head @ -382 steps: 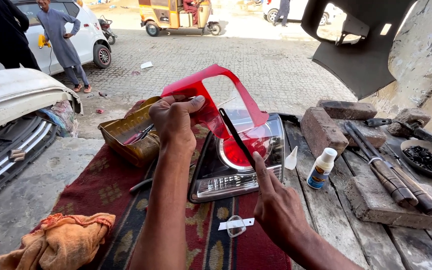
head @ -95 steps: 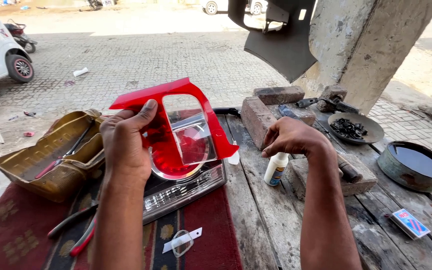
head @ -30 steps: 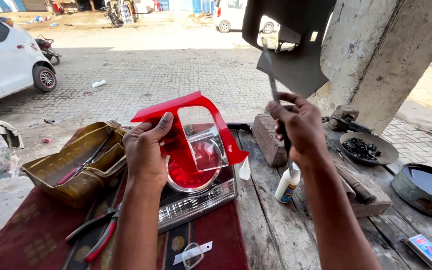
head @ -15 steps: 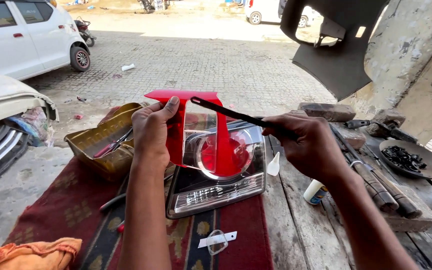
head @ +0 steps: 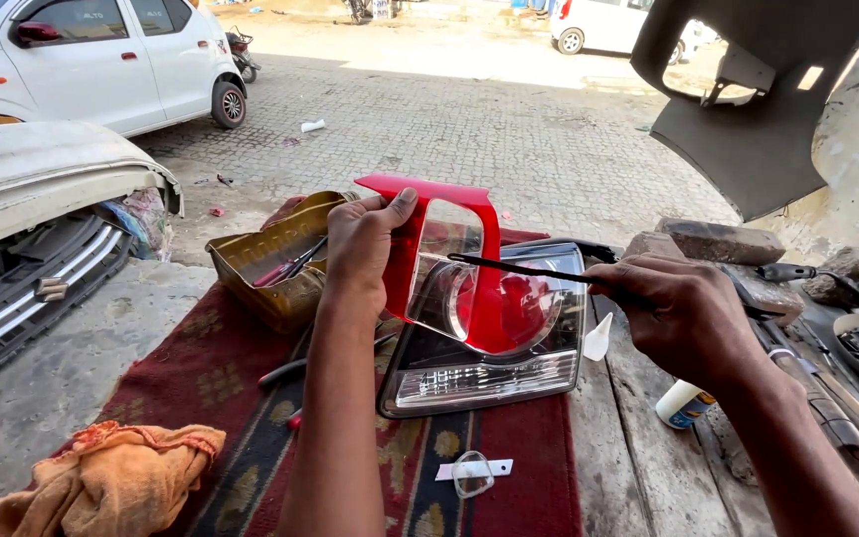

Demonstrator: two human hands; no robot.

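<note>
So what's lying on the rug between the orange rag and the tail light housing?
In the head view, the person's left forearm crosses that stretch; under it, plier handles lie on the red patterned rug between the orange rag and the tail light housing.

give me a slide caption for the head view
Left hand holds a red tail-light lens while the right hand points a thin black tool at it.
</note>
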